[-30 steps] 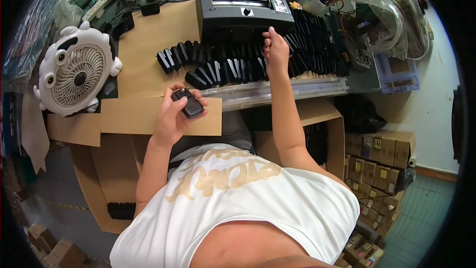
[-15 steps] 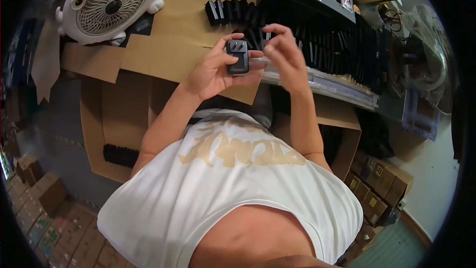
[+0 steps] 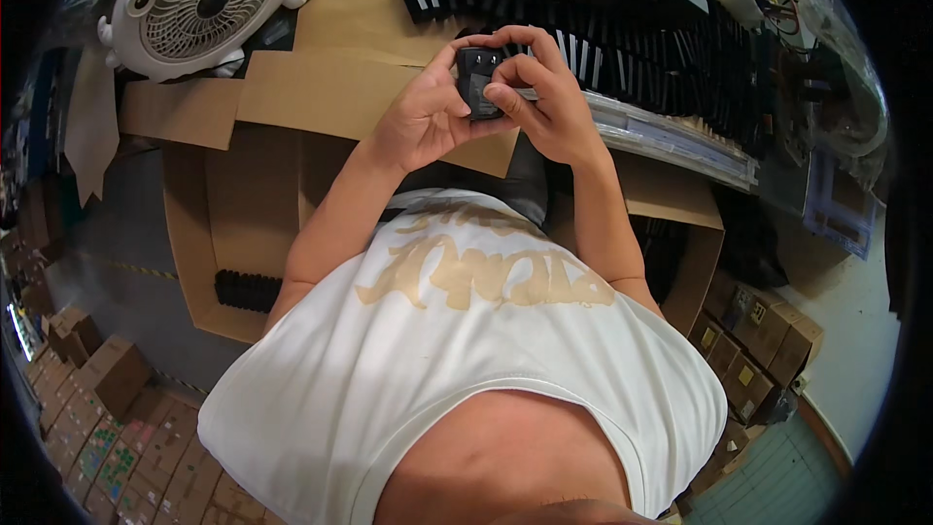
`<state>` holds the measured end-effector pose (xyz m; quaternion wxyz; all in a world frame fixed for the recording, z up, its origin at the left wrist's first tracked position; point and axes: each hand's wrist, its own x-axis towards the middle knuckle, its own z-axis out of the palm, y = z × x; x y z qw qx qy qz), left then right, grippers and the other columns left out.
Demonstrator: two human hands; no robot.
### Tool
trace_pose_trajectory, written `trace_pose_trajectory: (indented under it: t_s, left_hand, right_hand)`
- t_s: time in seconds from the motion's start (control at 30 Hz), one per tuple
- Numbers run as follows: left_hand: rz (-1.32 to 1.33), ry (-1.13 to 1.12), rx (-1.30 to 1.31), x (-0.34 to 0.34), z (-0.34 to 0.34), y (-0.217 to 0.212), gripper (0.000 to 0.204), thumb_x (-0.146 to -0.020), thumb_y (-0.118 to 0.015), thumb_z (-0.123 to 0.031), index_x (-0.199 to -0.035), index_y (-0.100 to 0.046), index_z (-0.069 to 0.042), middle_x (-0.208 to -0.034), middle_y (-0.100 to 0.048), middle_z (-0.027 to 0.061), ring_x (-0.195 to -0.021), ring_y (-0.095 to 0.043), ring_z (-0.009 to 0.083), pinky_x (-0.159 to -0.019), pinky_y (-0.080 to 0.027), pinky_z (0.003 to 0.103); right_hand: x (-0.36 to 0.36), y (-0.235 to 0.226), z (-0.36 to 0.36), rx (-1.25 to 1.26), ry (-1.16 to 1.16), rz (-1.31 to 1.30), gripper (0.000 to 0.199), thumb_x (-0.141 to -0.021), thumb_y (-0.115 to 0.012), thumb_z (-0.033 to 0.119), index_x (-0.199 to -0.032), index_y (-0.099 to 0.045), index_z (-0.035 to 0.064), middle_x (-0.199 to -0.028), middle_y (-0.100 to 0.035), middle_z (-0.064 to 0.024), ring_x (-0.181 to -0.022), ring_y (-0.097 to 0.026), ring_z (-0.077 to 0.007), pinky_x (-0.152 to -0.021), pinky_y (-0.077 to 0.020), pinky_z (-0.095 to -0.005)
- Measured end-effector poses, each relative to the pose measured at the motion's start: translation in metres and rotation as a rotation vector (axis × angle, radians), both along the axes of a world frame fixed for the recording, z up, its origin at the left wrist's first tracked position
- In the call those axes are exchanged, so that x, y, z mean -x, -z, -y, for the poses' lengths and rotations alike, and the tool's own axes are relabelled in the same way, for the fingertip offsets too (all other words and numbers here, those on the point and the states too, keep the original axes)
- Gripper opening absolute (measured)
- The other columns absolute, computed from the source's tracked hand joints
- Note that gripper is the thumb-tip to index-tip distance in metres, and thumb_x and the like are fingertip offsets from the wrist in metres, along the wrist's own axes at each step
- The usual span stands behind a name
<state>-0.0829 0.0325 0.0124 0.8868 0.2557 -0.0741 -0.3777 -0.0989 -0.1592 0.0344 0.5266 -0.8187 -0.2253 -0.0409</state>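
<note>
Upper centre of frame: left hand and right hand both closed round a small black boxy plastic part, possibly an adapter, held above the brown cardboard-covered bench, rows of similar black parts just behind, white round fan upper left.
</note>
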Motion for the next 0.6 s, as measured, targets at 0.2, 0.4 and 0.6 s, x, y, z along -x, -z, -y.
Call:
trace_pose_trajectory:
  t_s: [0.2, 0.4, 0.6]
  left_hand:
    - [-0.016, 0.003, 0.011, 0.001, 0.0, -0.003, 0.071, -0.079, -0.047, 0.008, -0.145, -0.027, -0.007, -0.132, -0.046, 0.0217, -0.113, -0.058, 0.0287, -0.099, -0.053, 0.046]
    - [0.016, -0.021, -0.11, 0.004, 0.003, -0.01, 0.069, -0.081, -0.046, 0.014, -0.143, -0.03, -0.011, -0.128, -0.048, 0.0193, -0.109, -0.059, 0.0239, -0.093, -0.057, 0.037]
    - [0.039, -0.023, -0.099, 0.007, 0.006, -0.009, 0.068, -0.081, -0.049, 0.014, -0.141, -0.032, -0.013, -0.127, -0.051, 0.0183, -0.108, -0.06, 0.0225, -0.092, -0.057, 0.035]
  right_hand:
    - [0.0, 0.002, -0.002, 0.08, 0.037, 0.172, 0.01, -0.085, -0.07, 0.004, -0.085, -0.06, 0.0016, -0.129, -0.05, -0.0136, -0.095, -0.054, -0.0219, -0.077, -0.0462, -0.0296]
    - [0.004, -0.002, -0.005, 0.142, 0.099, 0.211, 0.013, -0.082, -0.072, 0.003, -0.089, -0.062, 0.002, -0.128, -0.051, -0.0138, -0.095, -0.055, -0.0211, -0.077, -0.0478, -0.0301]
    - [0.016, -0.001, -0.024, -0.269, 0.273, -0.191, 0.03, -0.079, -0.071, -0.002, -0.106, -0.06, 0.0025, -0.126, -0.055, -0.0141, -0.099, -0.059, -0.021, -0.082, -0.051, -0.0302]
